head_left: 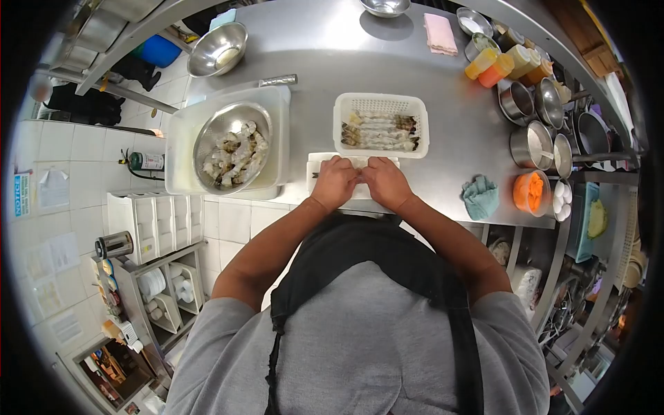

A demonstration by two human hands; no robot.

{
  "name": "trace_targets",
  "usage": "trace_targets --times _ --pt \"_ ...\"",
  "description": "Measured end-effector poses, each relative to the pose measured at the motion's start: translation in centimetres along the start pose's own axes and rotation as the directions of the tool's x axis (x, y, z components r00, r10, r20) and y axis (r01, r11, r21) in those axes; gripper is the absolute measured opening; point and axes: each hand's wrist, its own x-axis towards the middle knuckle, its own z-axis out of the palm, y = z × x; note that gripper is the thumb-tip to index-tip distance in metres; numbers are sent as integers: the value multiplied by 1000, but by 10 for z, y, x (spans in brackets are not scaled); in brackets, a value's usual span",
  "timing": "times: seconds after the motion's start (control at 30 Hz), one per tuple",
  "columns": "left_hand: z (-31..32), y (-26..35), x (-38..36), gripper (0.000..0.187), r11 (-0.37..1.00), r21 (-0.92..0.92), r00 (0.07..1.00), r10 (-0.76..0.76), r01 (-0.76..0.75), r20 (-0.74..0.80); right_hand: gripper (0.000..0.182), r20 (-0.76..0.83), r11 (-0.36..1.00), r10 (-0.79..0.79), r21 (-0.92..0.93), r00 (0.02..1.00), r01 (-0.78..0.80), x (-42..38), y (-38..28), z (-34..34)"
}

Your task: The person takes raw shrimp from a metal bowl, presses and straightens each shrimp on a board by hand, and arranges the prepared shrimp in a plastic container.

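Note:
Over a small white board [319,187] at the table's near edge, my left hand [335,181] and my right hand [386,181] meet, fingers bent and pinched together. Between the fingertips is a pale shrimp [360,177], mostly covered by the hands. Just beyond them a white perforated basket [382,102] holds a row of straightened shrimp [380,131]. To the left, a steel colander [216,126] with a pile of shrimp [236,155] rests in a translucent plastic tub [181,166]. Both hands are closed.
A knife-like metal handle [278,80] lies behind the tub. Steel bowls [217,50] stand at the back. On the right are a teal cloth [480,197], a container of orange pieces [530,192], eggs [562,200], pots [531,146], squeeze bottles [496,70] and a pink cloth [440,34].

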Motion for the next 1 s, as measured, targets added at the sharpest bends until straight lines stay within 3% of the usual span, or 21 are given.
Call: trace_targets --times 0.1,0.17,0.37,0.57,1.0 --pt "-7 -1 0 17 999 43 998 4 -7 56 14 26 1000 -14 -23 1000 15 -1 -1 -3" --pt "-20 2 -7 20 1000 28 1000 2 -2 12 16 59 998 -24 -62 998 28 -2 -1 -8" --pt "-32 -18 -30 20 998 37 998 -51 53 -44 26 -118 996 -83 10 990 85 -5 -23 -2" --pt "-32 -21 -29 9 999 11 998 -51 52 -42 13 -73 998 -63 21 995 64 19 -23 26" --pt "-29 -26 -28 6 994 108 1000 1 -3 17 10 39 985 -146 -85 989 149 28 -27 20"
